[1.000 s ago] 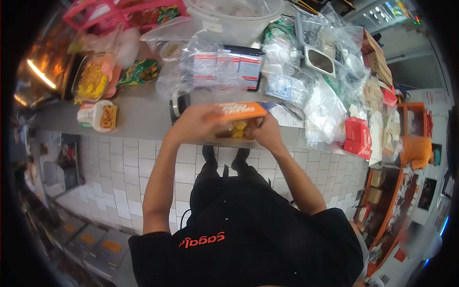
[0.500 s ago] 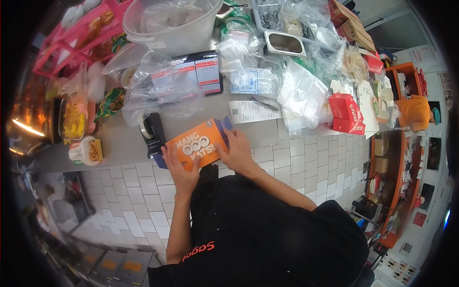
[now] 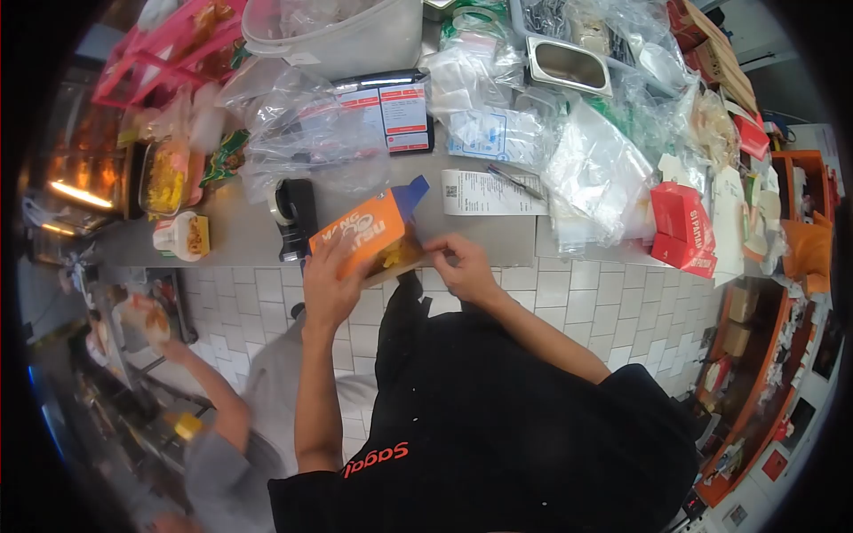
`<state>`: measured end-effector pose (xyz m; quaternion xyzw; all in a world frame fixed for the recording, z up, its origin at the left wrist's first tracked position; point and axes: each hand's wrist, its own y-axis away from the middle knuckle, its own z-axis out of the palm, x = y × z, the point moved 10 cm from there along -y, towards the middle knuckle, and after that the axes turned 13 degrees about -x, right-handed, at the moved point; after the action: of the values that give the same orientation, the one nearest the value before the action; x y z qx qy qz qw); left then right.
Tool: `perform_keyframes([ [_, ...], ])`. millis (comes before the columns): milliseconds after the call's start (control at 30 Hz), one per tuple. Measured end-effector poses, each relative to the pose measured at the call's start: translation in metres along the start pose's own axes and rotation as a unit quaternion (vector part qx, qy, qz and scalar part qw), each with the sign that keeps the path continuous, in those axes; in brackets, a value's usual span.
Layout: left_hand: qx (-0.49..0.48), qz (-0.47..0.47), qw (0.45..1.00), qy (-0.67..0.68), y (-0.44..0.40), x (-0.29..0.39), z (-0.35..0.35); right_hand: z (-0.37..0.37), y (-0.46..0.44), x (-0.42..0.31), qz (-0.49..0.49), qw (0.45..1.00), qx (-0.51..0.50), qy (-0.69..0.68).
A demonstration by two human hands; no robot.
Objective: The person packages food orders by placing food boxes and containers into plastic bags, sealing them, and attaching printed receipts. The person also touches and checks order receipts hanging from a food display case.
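An orange and blue cardboard food box (image 3: 369, 233) stands tilted at the counter's front edge, its right end open. Inside it something yellowish shows, too unclear to name. My left hand (image 3: 333, 286) grips the box from its near left side, fingers over the printed face. At the open end, my right hand (image 3: 464, 269) has thumb and forefinger pinched at the edge of a flap. A blue flap (image 3: 409, 194) sticks out at the far corner. Just left of the box sits a black tape dispenser (image 3: 298, 218).
A receipt (image 3: 471, 200) with a pen (image 3: 515, 181) lies beyond my right hand. Plastic bags (image 3: 591, 169), a red carton (image 3: 682, 226) and a metal pan (image 3: 569, 67) are to the right. At left stands a small food carton (image 3: 182, 236). Another person (image 3: 235, 444) is at lower left.
The box has been tipped so its open right end shows. My right hand has moved from its top to the flap edge. Another person has appeared at lower left.
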<state>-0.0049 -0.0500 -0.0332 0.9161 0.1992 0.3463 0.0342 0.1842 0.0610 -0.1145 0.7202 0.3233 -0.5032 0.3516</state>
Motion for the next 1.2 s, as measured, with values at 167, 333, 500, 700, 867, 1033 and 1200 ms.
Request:
perform_keyframes([
  [167, 0.017, 0.002, 0.997, 0.069, -0.007, 0.006, -0.012, -0.016, -0.003, -0.013, -0.052, 0.991, 0.078, -0.091],
  [333, -0.002, -0.021, 0.992, 0.127, -0.012, 0.000, -0.012, -0.014, -0.016, 0.006, 0.032, 0.994, 0.053, -0.087],
  [500, -0.013, -0.040, 0.992, 0.116, -0.013, -0.001, -0.013, -0.011, -0.004, -0.003, -0.019, 0.999, 0.031, -0.030],
  [700, -0.045, 0.030, 0.998, 0.008, -0.005, 0.012, -0.008, -0.011, -0.029, 0.002, 0.053, 0.997, 0.050, -0.002],
  [867, -0.068, -0.036, 0.996, 0.032, 0.002, -0.011, 0.002, -0.007, -0.043, 0.033, 0.139, 0.988, 0.071, -0.007],
  [1033, 0.137, -0.058, 0.986, 0.076, 0.037, -0.044, 0.034, -0.038, -0.011, 0.003, 0.031, 0.983, 0.180, -0.001],
  [1200, 0.275, -0.064, 0.956, 0.075, 0.061, -0.029, 0.037, 0.016, -0.041, -0.037, -0.004, 0.982, 0.046, 0.183],
])
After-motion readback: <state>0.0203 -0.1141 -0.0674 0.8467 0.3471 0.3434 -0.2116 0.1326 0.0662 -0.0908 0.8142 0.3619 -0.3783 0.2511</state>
